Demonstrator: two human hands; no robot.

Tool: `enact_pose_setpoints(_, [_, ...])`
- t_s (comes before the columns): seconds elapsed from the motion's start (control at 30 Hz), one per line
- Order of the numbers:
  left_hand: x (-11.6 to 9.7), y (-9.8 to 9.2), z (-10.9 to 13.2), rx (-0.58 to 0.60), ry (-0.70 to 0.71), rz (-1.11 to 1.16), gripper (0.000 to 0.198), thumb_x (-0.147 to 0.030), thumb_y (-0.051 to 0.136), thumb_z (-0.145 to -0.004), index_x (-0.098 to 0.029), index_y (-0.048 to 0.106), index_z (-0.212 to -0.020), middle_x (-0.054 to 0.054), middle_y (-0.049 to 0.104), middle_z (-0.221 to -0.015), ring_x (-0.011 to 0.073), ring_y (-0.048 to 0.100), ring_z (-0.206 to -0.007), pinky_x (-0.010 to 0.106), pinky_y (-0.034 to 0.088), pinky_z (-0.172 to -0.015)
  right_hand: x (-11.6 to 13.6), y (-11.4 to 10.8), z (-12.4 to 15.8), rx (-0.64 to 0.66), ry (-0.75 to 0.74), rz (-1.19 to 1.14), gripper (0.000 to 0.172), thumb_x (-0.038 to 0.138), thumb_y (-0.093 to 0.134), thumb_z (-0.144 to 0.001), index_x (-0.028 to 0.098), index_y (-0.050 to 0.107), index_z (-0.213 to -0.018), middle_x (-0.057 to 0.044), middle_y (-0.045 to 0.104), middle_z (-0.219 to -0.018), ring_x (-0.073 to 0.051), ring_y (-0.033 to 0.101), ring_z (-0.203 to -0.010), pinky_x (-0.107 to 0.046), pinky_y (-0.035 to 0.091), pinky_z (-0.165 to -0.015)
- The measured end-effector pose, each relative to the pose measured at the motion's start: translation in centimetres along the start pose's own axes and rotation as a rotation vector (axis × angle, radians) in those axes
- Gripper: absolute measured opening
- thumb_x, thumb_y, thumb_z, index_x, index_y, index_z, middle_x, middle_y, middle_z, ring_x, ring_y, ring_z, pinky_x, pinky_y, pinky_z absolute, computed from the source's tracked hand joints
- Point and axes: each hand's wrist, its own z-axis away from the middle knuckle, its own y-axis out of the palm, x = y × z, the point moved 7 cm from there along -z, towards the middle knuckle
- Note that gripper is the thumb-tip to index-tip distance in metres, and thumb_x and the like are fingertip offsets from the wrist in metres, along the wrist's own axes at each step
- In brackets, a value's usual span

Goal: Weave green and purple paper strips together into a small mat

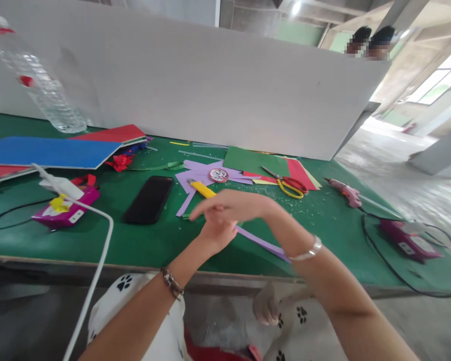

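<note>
Over the front of the table, my right hand (244, 204) crosses above my left hand (218, 231), and the two touch. My left hand is closed, and a purple paper strip (265, 244) runs out from beside it toward the lower right. The fingers of my right hand bend over the left one; anything between them is hidden. Just behind the hands lie a yellow utility knife (203, 189), purple paper pieces (188, 176) and a small round red-rimmed dish (218, 175). A black phone (149, 199) rests left of them.
Red-and-yellow scissors (291, 185) lie on green paper (250, 161) and red sheets. At right are a pink glue gun (344, 192) and a purple power box (409, 239); another purple box (67, 208) with a white cable sits left. A bottle (47, 85) and blue board (52, 152) stand behind.
</note>
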Motion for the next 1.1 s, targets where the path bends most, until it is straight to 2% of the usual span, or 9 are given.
enact_pose_setpoints(0.07, [-0.3, 0.5, -0.2, 0.056, 0.060, 0.009, 0.026, -0.020, 0.054, -0.077, -0.015, 0.063, -0.101, 0.008, 0.067, -0.098, 0.0195, 0.064, -0.086, 0.028, 0.052, -0.075, -1.8, 0.8, -4.0, -0.050, 0.021, 0.070, 0.050, -0.006, 0.036, -0.077, 0.020, 0.056, -0.115, -0.003, 0.066, -0.096, -0.010, 0.059, -0.080, -0.021, 0.047, -0.067])
enact_pose_setpoints(0.13, [-0.5, 1.0, -0.3, 0.101, 0.101, 0.013, 0.026, -0.015, 0.057, -0.076, -0.012, 0.062, -0.101, 0.013, 0.067, -0.100, 0.0239, 0.064, -0.091, 0.033, 0.051, -0.078, -3.3, 1.9, -7.1, -0.065, 0.070, 0.257, 0.045, -0.004, 0.042, -0.077, 0.019, 0.057, -0.113, -0.008, 0.059, -0.113, -0.017, 0.056, -0.097, -0.027, 0.047, -0.071])
enact_pose_setpoints(0.23, [-0.2, 1.3, -0.4, 0.127, 0.112, 0.013, 0.025, -0.016, 0.056, -0.078, -0.009, 0.060, -0.102, 0.016, 0.066, -0.103, 0.0271, 0.062, -0.097, 0.036, 0.050, -0.083, -4.0, 2.9, -9.2, -0.048, 0.091, 0.364, 0.038, -0.001, 0.046, -0.078, 0.018, 0.057, -0.108, -0.010, 0.058, -0.116, -0.021, 0.052, -0.105, -0.030, 0.044, -0.075])
enact_pose_setpoints(0.33, [-0.1, 1.3, -0.4, 0.142, 0.113, 0.017, 0.025, -0.018, 0.055, -0.079, -0.010, 0.058, -0.103, 0.014, 0.066, -0.104, 0.0267, 0.060, -0.100, 0.036, 0.050, -0.084, -4.0, 2.8, -9.6, -0.021, 0.101, 0.356, 0.028, 0.001, 0.047, -0.079, 0.018, 0.059, -0.099, -0.008, 0.060, -0.112, -0.020, 0.055, -0.099, -0.029, 0.042, -0.071])
enact_pose_setpoints(0.57, [0.1, 1.3, -0.2, 0.170, 0.085, 0.031, 0.019, -0.019, 0.054, -0.081, -0.012, 0.056, -0.098, 0.009, 0.067, -0.085, 0.0225, 0.064, -0.085, 0.032, 0.051, -0.074, -4.7, 2.8, -9.8, -0.019, 0.101, 0.305, 0.022, 0.003, 0.049, -0.079, 0.015, 0.059, -0.094, -0.010, 0.061, -0.105, -0.017, 0.055, -0.089, -0.025, 0.036, -0.061])
enact_pose_setpoints(0.73, [0.2, 1.5, -0.3, 0.188, 0.071, 0.057, 0.025, -0.018, 0.055, -0.080, -0.009, 0.055, -0.103, 0.016, 0.063, -0.105, 0.0260, 0.058, -0.103, 0.036, 0.047, -0.086, -5.4, 2.7, -10.0, -0.038, 0.116, 0.207, 0.011, 0.006, 0.056, -0.075, 0.014, 0.061, -0.079, -0.005, 0.064, -0.088, -0.013, 0.055, -0.078, -0.022, 0.033, -0.058])
enact_pose_setpoints(0.83, [0.2, 1.4, -0.3, 0.194, 0.064, 0.081, 0.029, -0.018, 0.055, -0.080, -0.010, 0.054, -0.108, 0.016, 0.057, -0.115, 0.0267, 0.055, -0.108, 0.036, 0.047, -0.087, -5.7, 1.9, -10.2, -0.075, 0.148, 0.139, 0.005, 0.010, 0.059, -0.074, 0.013, 0.062, -0.071, -0.005, 0.065, -0.081, -0.013, 0.055, -0.072, -0.023, 0.032, -0.055])
enact_pose_setpoints(1.0, [0.1, 1.4, -0.3, 0.199, 0.071, 0.125, 0.029, -0.015, 0.055, -0.079, -0.013, 0.055, -0.108, 0.013, 0.054, -0.117, 0.0246, 0.058, -0.104, 0.035, 0.049, -0.084, -6.3, 0.4, -9.9, -0.179, 0.161, -0.025, 0.014, 0.011, 0.058, -0.073, 0.013, 0.058, -0.060, 0.000, 0.059, -0.061, -0.011, 0.054, -0.063, -0.021, 0.036, -0.057])
enact_pose_setpoints(1.1, [0.1, 1.5, -0.2, 0.196, 0.079, 0.145, 0.032, -0.014, 0.055, -0.079, -0.013, 0.054, -0.111, 0.013, 0.053, -0.118, 0.0240, 0.057, -0.104, 0.035, 0.048, -0.086, -6.7, -0.1, -9.6, -0.288, 0.172, -0.215, 0.016, 0.011, 0.052, -0.078, 0.014, 0.055, -0.062, 0.003, 0.058, -0.060, -0.007, 0.054, -0.057, -0.018, 0.040, -0.058])
